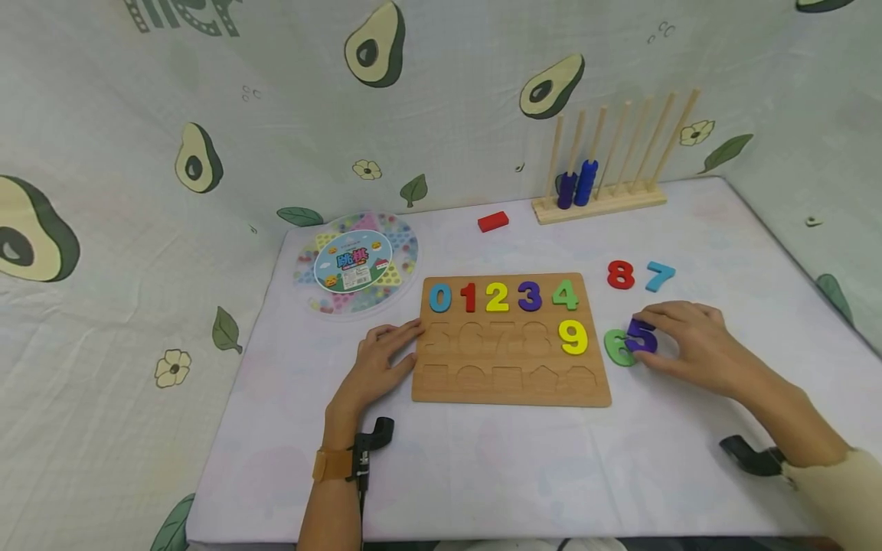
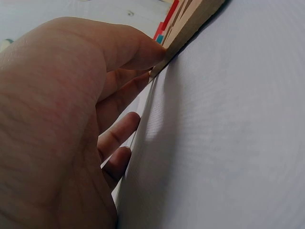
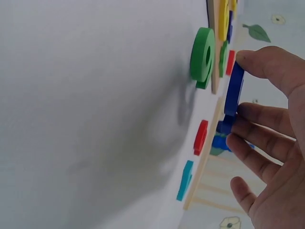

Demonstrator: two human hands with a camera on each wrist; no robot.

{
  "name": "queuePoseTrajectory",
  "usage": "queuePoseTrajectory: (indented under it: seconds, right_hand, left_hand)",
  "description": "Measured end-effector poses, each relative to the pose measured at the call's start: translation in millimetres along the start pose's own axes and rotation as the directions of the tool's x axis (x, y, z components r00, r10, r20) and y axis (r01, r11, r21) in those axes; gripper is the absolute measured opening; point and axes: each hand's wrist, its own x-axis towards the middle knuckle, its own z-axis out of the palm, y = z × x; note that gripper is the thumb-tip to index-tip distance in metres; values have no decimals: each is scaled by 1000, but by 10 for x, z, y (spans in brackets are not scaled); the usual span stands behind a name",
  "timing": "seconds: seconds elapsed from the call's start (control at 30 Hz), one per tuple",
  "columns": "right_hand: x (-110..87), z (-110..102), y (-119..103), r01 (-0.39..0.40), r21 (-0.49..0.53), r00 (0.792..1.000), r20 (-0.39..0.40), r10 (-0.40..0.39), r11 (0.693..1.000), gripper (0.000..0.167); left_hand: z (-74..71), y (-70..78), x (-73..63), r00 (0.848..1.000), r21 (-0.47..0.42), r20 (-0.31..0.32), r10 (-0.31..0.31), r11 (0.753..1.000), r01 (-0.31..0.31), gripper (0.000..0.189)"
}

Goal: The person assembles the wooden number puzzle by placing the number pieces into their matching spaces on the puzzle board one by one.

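A wooden number board [image 1: 510, 386] lies mid-table. Blue 0 [image 1: 440, 298], red 1 [image 1: 468, 298], yellow 2 [image 1: 497, 297], purple 3 [image 1: 530, 296] and green 4 [image 1: 565, 295] sit along its top row, and yellow 9 [image 1: 573, 337] in the row below. My left hand [image 1: 380, 358] touches the board's left edge with relaxed fingers. Right of the board, my right hand [image 1: 696, 344] pinches a purple number 5 [image 1: 641, 337] between thumb and fingers. In the right wrist view the 5 [image 3: 233, 90] is held above the table. Green 6 [image 1: 617, 348] lies beside it, partly covered in the head view.
Red 8 [image 1: 620, 275] and blue 7 [image 1: 660, 276] lie beyond my right hand. A pegged wooden stand [image 1: 620, 200] with blue and purple beads stands at the back right. A red block [image 1: 493, 222] and a round Chinese checkers set [image 1: 358, 264] lie toward the back.
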Motion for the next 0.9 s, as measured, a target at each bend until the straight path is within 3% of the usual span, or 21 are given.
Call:
queuePoseTrajectory:
  seconds: [0.6, 0.9]
  right_hand:
    - [193, -17, -224, 39, 16, 998, 48, -40, 999, 63]
    - [287, 8, -343, 83, 39, 995, 56, -85, 996, 59]
  left_hand:
    - [-12, 18, -10, 1000, 10, -23, 17, 1000, -16, 50]
    - [-13, 29, 2, 1000, 13, -6, 4, 1000, -4, 50]
